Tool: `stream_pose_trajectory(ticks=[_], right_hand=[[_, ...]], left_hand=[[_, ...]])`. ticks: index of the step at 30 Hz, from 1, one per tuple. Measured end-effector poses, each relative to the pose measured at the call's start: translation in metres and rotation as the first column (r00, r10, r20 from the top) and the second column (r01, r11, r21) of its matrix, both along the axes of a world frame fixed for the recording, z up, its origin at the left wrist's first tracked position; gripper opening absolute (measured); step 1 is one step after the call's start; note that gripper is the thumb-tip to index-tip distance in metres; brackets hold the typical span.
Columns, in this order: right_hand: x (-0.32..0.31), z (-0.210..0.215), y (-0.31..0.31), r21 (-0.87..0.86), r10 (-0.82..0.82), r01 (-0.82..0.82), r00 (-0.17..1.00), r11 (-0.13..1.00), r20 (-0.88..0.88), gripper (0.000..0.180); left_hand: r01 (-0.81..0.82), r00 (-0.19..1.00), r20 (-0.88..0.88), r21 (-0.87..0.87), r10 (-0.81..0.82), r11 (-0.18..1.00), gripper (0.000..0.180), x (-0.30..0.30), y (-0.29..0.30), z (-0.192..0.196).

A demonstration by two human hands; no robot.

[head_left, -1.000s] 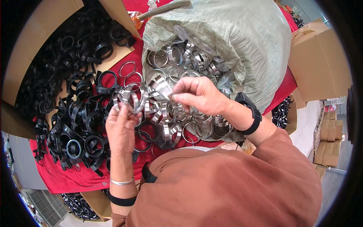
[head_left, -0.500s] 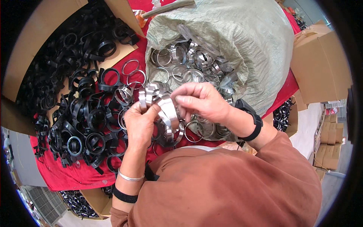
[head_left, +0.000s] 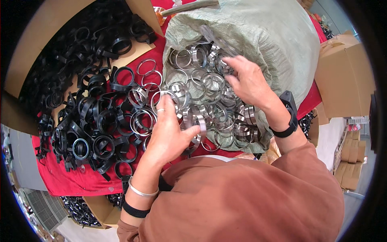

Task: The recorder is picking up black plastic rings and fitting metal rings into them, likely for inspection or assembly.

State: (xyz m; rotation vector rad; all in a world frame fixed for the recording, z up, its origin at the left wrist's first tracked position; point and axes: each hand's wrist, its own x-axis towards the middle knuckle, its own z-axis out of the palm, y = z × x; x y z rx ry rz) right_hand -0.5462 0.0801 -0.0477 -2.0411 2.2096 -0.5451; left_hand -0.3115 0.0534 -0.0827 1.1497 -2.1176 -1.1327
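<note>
My left hand (head_left: 168,135) lies over loose silver metal rings, its fingers stretched forward and its thumb spread away to the right. A metal ring (head_left: 164,93) shows around its fingertips, and a blurred ring is beside the thumb. Over the mouth of a pale green woven sack (head_left: 282,44), my right hand (head_left: 249,80) hovers with fingers parted and slightly smeared by motion; nothing shows in it. Beneath it, a heap of metal rings (head_left: 213,82) spills from the sack. Black ring-shaped parts with tabs (head_left: 107,121) are piled left of my left hand.
An open cardboard box (head_left: 143,12) full of black parts stands at the far left. Red cloth (head_left: 60,177) covers the table. A second carton (head_left: 342,76) is at the right, and a stick (head_left: 189,7) lies at the far edge. Below the left table edge sits another box (head_left: 96,207).
The bunch of metal rings between my hands has been let go onto the heap. My right hand has moved right and away over the sack; my left hand has opened.
</note>
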Motion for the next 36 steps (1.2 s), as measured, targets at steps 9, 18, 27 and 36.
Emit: stream_pose_trajectory(ticks=[9,18,27,36], right_hand=[[0.131,-0.05,-0.112,-0.048,0.285,-0.282,0.927,0.958,0.245,0.043],[0.079,-0.051,-0.131,0.081,0.311,-0.32,0.944,0.944,0.106,0.023],[0.016,-0.035,-0.076,0.086,-0.036,0.052,0.983,0.995,-0.18,0.041],[0.117,-0.096,-0.137,0.108,0.475,-0.463,0.855,0.88,-0.207,0.022]], left_hand=[[0.026,0.752,0.564,-0.542,0.34,0.84,0.05,0.046,-0.008,-0.015],[0.045,0.999,0.019,0.026,-0.046,0.999,0.044,0.045,-0.001,-0.026],[-0.117,0.969,0.17,-0.328,0.18,0.937,0.017,0.038,-0.023,-0.029],[0.309,0.943,0.217,-0.29,-0.252,0.906,0.029,0.012,0.0,-0.016]])
